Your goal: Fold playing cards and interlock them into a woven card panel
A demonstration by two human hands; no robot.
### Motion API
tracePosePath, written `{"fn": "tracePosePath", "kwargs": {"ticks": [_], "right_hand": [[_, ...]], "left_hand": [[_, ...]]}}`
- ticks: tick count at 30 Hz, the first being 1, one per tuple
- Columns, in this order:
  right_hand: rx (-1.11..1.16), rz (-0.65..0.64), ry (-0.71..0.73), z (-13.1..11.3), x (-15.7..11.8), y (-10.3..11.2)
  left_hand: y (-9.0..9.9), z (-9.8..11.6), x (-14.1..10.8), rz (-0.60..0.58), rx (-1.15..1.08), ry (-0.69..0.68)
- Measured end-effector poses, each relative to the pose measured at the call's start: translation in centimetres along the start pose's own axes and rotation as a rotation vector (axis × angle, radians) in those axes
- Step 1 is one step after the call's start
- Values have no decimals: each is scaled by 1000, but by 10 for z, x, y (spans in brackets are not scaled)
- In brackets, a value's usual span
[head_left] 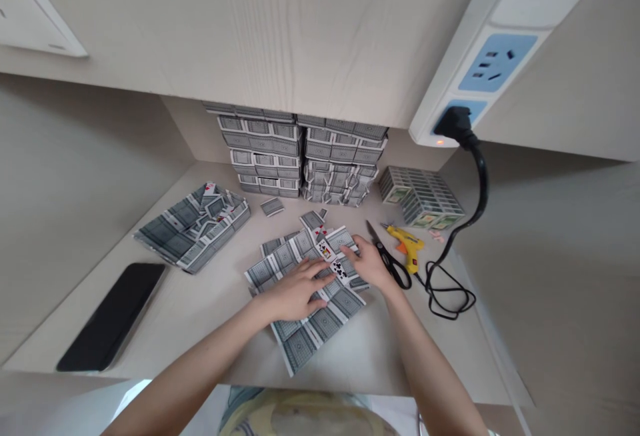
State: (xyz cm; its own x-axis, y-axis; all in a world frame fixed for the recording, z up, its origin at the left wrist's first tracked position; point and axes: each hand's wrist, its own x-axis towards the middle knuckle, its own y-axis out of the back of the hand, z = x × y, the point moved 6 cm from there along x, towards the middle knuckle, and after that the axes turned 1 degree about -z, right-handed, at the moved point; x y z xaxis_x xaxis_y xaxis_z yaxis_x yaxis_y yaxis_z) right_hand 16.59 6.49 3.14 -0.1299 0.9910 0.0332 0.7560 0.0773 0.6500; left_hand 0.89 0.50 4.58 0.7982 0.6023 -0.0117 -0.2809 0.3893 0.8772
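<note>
A panel of joined playing cards [300, 349], mostly grey patterned backs up, lies at an angle on the desk. My left hand [295, 289] rests flat on it with the fingers spread. At its upper right edge my right hand [369, 263] grips the cards, thumb on top; the other fingers are partly hidden. Between the hands, a face card [325, 250] and a clubs card [339, 269] show their faces. More loose cards [313, 220] lie just behind the panel, partly covered by it.
Black scissors [393, 264] and a yellow glue gun [407, 246] lie at right, near a power strip's [480, 76] cord. A card tray [215, 249] and black phone [113, 316] sit left. Stacked card boxes [270, 163] and a card block [423, 196] stand behind.
</note>
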Motion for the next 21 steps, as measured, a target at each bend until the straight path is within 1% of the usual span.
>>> {"fn": "tracePosePath", "kwargs": {"ticks": [9, 13, 17, 21], "right_hand": [[-167, -76, 46, -14, 4, 1], [-240, -58, 25, -18, 3, 1], [-259, -43, 23, -18, 2, 2], [-250, -48, 1, -14, 2, 3]], "left_hand": [[0, -1, 1, -8, -14, -4], [-2, -1, 0, -18, -22, 17], [-7, -3, -1, -15, -32, 36], [-13, -5, -1, -70, -26, 52]]}}
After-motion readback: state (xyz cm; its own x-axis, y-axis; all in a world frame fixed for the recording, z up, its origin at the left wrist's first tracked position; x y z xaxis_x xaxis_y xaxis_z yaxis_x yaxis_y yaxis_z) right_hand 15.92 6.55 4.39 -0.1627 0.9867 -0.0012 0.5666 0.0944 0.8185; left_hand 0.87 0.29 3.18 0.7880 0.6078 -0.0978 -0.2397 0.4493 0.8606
